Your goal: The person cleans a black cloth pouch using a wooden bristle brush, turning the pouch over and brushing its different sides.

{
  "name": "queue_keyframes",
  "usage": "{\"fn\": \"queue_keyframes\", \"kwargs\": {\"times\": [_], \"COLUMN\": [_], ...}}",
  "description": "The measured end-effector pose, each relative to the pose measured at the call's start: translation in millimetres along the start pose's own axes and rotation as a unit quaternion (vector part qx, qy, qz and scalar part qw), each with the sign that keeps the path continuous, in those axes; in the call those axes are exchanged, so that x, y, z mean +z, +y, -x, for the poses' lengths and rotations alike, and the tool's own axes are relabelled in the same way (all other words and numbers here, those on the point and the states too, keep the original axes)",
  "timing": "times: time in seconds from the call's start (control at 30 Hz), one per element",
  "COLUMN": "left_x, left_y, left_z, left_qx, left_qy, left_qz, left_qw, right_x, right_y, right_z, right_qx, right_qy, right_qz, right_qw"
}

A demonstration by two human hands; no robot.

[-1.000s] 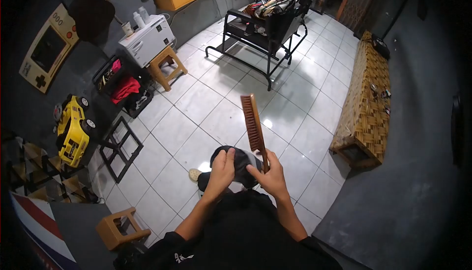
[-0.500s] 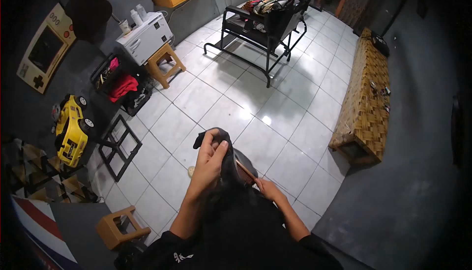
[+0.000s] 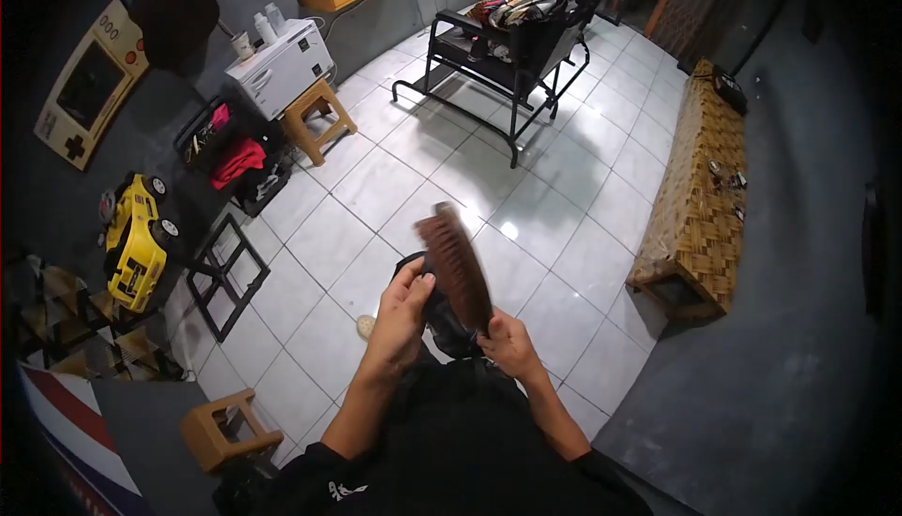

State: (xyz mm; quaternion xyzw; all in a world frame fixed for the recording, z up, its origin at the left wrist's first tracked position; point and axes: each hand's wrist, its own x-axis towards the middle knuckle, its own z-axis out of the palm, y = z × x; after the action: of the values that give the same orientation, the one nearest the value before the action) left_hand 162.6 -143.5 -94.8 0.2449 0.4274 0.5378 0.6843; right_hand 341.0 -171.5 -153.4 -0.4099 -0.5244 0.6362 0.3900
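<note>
My right hand (image 3: 512,347) is closed around the lower end of a brush (image 3: 458,272) with dense brown bristles. The brush stands raised and tilted, bristles facing left, slightly blurred. To its left, my left hand (image 3: 404,304) pinches the edge of a black fabric item (image 3: 442,314). Part of this item is hidden behind the brush and fingers, and its exact kind cannot be made out.
Ahead stands a black metal-framed chair (image 3: 512,65) with a patterned cloth on it. A woven bench (image 3: 695,196) lines the right wall. On the left are a white cabinet (image 3: 282,70), brown stools (image 3: 318,121), a black frame (image 3: 228,276) and a yellow toy car (image 3: 139,239).
The brush has come up out from behind the black fabric, and its bristles now show. My left hand has lowered the fabric a little and keeps hold of it.
</note>
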Motion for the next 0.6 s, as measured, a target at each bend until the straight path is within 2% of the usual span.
{"fn": "queue_keyframes", "kwargs": {"times": [0.07, 0.1, 0.23, 0.27, 0.3, 0.37, 0.4, 0.5, 0.6], "left_x": [3.9, 2.5, 0.5, 2.6, 5.4, 3.6, 1.8, 0.6, -1.7], "left_y": [3.7, 4.7, 23.8, 29.8, 34.4, 34.4, 29.1, 21.5, 24.8], "left_z": [6.5, 4.1, 8.3, 10.6, 12.0, 12.3, 9.5, 12.1, 11.0], "left_qx": [0.008, 0.036, 0.043, 0.054, 0.057, 0.048, 0.036, 0.023, 0.035], "left_qy": [0.023, 0.01, -0.029, -0.031, -0.04, -0.046, -0.045, -0.032, -0.037], "left_qz": [-0.057, -0.037, 0.061, 0.075, 0.074, 0.075, 0.08, 0.104, 0.101], "left_qw": [0.998, 0.999, 0.997, 0.995, 0.995, 0.995, 0.995, 0.994, 0.994], "right_x": [2.8, 4.6, -19.8, -33.9, -43.7, -47.8, -45.4, -35.5, -21.5], "right_y": [4.4, 18.1, 84.9, 122.3, 144.2, 194.9, 193.8, 183.2, 162.6], "right_z": [-5.4, -6.5, -0.3, 5.5, 13.3, 35.3, 36.5, 32.0, 19.4], "right_qx": [-0.059, -0.046, 0.04, 0.073, 0.18, 0.134, 0.11, 0.223, 0.156], "right_qy": [-0.018, 0.0, 0.093, 0.075, 0.035, 0.026, 0.02, -0.032, 0.049], "right_qz": [0.155, 0.116, 0.242, 0.304, 0.361, 0.326, 0.309, 0.346, 0.253], "right_qw": [0.986, 0.992, 0.965, 0.947, 0.914, 0.935, 0.944, 0.911, 0.954]}}
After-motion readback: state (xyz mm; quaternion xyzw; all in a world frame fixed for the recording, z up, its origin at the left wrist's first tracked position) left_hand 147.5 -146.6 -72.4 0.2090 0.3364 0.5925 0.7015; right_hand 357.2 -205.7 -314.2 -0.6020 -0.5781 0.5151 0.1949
